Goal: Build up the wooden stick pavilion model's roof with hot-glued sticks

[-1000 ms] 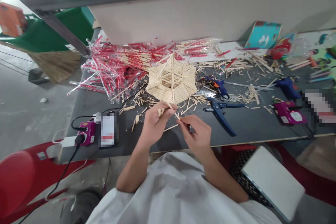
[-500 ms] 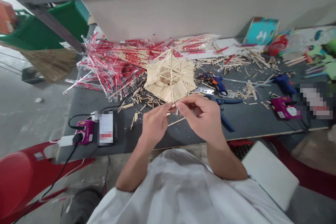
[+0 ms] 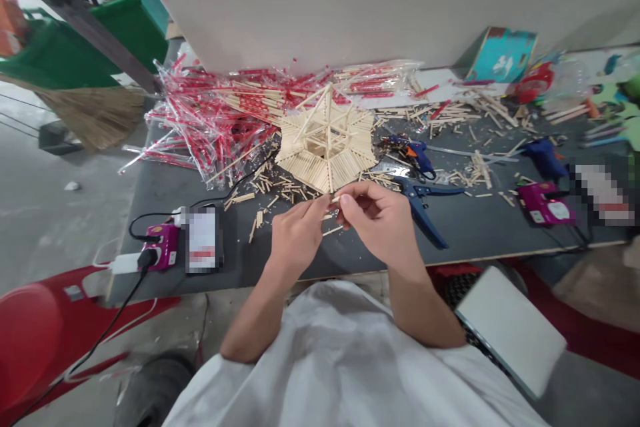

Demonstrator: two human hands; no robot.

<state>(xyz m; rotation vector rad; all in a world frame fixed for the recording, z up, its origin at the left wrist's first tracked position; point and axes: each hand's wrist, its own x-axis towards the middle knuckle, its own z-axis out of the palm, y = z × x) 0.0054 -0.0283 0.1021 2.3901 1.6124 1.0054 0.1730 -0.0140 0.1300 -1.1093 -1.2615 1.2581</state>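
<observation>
My left hand [image 3: 299, 232] and my right hand [image 3: 383, 217] meet just in front of a star-shaped lantern-like frame [image 3: 306, 170] built from thin wooden sticks. A short piece of wooden stick [image 3: 335, 199] is pinched between the fingertips of both hands. My right thumb and forefinger press on its right end; the left fingers are closed at its other end and partly hide it. Below the fingertips, another thin stick [image 3: 333, 231] shows against the dark tabletop. Beside my right hand lies a blue-handled cutter [image 3: 425, 213].
Red-and-wood chopsticks in clear plastic wrappers [image 3: 200, 117] heap at the back left. Cut stick pieces [image 3: 285, 190] are scattered around. Hot glue guns [image 3: 417, 155] lie to the right. A purple power adapter [image 3: 163, 247] and a phone [image 3: 203, 240] sit at left, with cables.
My right hand has shifted slightly left, so the blue-handled cutter shows more. Both hands stay together at the stick piece. The view has moved slightly.
</observation>
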